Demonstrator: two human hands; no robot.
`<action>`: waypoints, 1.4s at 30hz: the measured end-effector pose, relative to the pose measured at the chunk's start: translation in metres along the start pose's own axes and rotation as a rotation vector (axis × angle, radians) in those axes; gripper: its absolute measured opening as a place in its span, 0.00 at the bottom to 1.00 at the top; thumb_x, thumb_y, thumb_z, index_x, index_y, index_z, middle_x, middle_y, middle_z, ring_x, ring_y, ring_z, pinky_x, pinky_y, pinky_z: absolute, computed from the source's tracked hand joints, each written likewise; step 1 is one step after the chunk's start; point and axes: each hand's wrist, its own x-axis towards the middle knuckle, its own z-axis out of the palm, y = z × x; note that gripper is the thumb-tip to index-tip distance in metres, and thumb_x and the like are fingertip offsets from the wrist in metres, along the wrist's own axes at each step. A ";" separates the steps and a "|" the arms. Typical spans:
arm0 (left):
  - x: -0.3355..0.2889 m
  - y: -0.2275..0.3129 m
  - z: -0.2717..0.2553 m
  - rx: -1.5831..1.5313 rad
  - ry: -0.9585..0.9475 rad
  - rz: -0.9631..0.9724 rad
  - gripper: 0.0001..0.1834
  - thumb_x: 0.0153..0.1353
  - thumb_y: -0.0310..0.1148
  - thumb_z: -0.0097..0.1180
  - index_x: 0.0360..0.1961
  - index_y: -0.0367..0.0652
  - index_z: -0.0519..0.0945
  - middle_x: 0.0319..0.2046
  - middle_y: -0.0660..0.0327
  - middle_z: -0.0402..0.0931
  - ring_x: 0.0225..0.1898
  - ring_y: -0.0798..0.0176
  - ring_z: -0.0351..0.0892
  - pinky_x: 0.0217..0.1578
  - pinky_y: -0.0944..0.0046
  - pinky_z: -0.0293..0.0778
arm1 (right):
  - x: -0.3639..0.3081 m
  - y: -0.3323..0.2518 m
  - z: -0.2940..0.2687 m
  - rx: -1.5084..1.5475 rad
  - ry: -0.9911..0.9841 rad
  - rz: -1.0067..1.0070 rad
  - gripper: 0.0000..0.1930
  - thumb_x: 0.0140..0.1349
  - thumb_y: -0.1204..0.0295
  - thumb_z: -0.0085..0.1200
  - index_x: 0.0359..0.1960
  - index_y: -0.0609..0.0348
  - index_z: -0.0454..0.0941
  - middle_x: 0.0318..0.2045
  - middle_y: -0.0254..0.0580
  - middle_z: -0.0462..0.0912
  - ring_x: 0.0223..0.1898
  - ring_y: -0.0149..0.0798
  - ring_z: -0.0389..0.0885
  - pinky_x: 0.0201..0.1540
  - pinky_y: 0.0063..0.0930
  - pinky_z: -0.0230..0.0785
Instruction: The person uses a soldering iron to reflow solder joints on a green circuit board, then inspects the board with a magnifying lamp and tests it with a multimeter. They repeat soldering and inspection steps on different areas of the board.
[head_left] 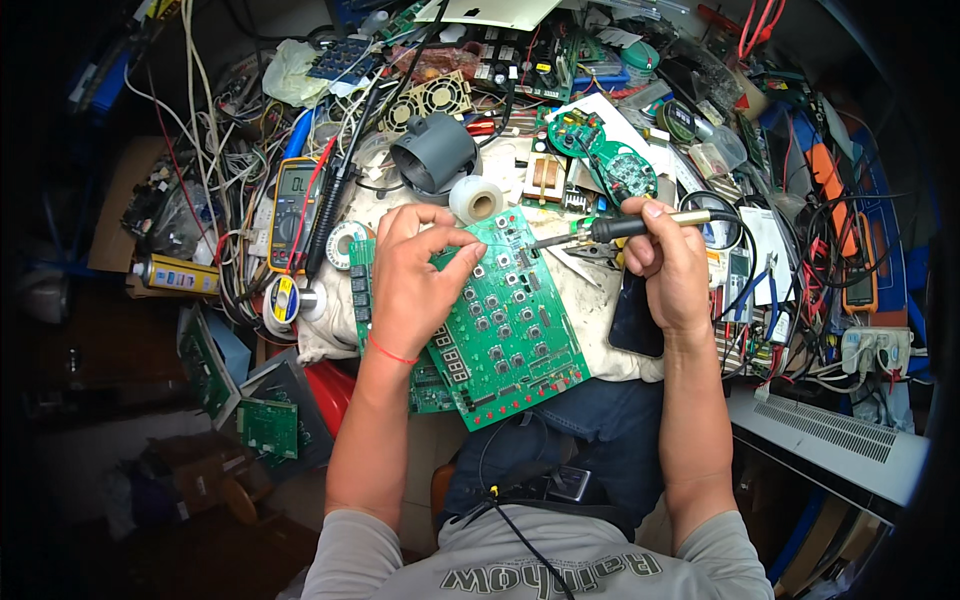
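A green circuit board with rows of round push buttons and a digit display lies tilted in front of me, its lower edge over my lap. Part of another green board shows beneath it. My left hand is closed over the board's upper left, thumb and forefinger pinching a thin solder wire that runs right. In my closed right hand is a soldering iron, held like a pen. Its tip points left at the board's upper part, close to the wire's end; whether they touch is too small to tell.
Behind the board stand a white roll and a grey cylindrical holder. To the left are a yellow multimeter and a solder spool. A dark phone lies right, near my wrist. Boards, cables and tools crowd the back.
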 end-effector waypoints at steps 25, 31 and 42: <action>0.001 -0.001 0.007 -0.381 -0.178 -0.370 0.07 0.57 0.26 0.68 0.35 0.33 0.87 0.51 0.44 0.85 0.53 0.51 0.85 0.57 0.59 0.75 | 0.011 -0.086 -0.074 -0.597 0.526 -0.871 0.17 0.75 0.64 0.51 0.50 0.69 0.83 0.27 0.35 0.80 0.29 0.25 0.76 0.34 0.20 0.68; 0.005 -0.003 0.005 -0.355 -0.206 -0.382 0.07 0.57 0.26 0.68 0.35 0.33 0.86 0.52 0.43 0.85 0.54 0.49 0.85 0.58 0.58 0.75 | 0.088 -0.118 -0.091 -0.721 0.585 -0.639 0.24 0.74 0.55 0.53 0.58 0.64 0.82 0.36 0.40 0.89 0.35 0.29 0.84 0.39 0.23 0.73; -0.001 -0.008 0.010 -0.402 -0.177 -0.332 0.09 0.59 0.32 0.69 0.36 0.36 0.87 0.50 0.43 0.85 0.51 0.47 0.87 0.50 0.57 0.79 | 0.006 -0.029 -0.006 -0.074 0.091 -0.066 0.16 0.75 0.61 0.54 0.46 0.64 0.82 0.22 0.28 0.76 0.20 0.20 0.69 0.23 0.15 0.58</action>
